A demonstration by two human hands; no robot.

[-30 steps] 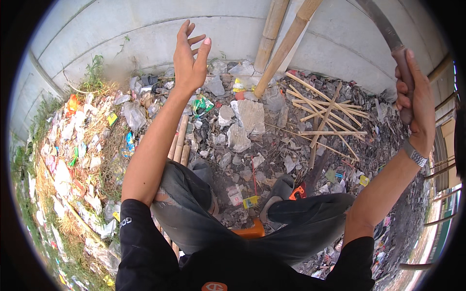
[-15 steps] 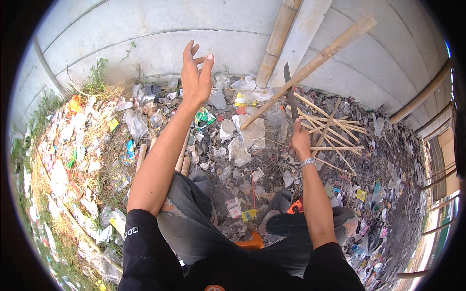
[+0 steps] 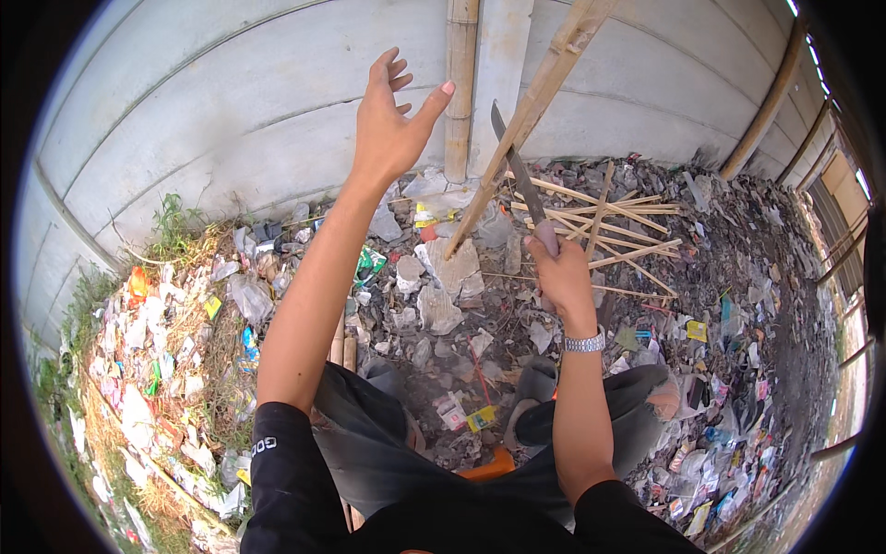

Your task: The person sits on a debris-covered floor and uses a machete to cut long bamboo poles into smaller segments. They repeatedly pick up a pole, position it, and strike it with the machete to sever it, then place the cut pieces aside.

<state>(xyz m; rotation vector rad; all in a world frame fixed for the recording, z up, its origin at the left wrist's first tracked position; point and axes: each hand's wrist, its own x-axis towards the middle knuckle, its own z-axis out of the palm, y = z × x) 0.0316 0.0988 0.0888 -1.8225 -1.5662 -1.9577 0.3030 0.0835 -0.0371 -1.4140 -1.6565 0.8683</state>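
While the right hand (image 3: 560,277) is wrapped firmly round the handle of one machete (image 3: 528,183), the left hand (image 3: 392,129) is raised with thumb spread and fingers loosely curled, nothing in its grasp. Machete: blade points up and away, crossing one split bamboo length (image 3: 544,83); contact at the crossing cannot be told. Bamboo length leans steeply, lower end at a broken concrete slab (image 3: 459,265), upper end beyond the top edge; left hand is apart from it.

Counts: hands, 2; wristwatch (image 3: 584,343), 1, on the right wrist; thin bamboo strips (image 3: 637,210), at least eight, crossed in a loose pile on the ground just beyond the right hand, exact number obscured by overlap; upright bamboo pole (image 3: 460,92), 1, beside a pale post (image 3: 499,74) at the concrete wall (image 3: 277,102).

Surroundings: the leaning bamboo length stands between the left hand and the strips. Litter covers much of the ground; an orange object (image 3: 494,464) lies between the legs, kind unclear.

Containers: one clear plastic bag (image 3: 249,297) at left, crumpled, contents unreadable; one yellow packet (image 3: 482,418) near the feet, contents hidden
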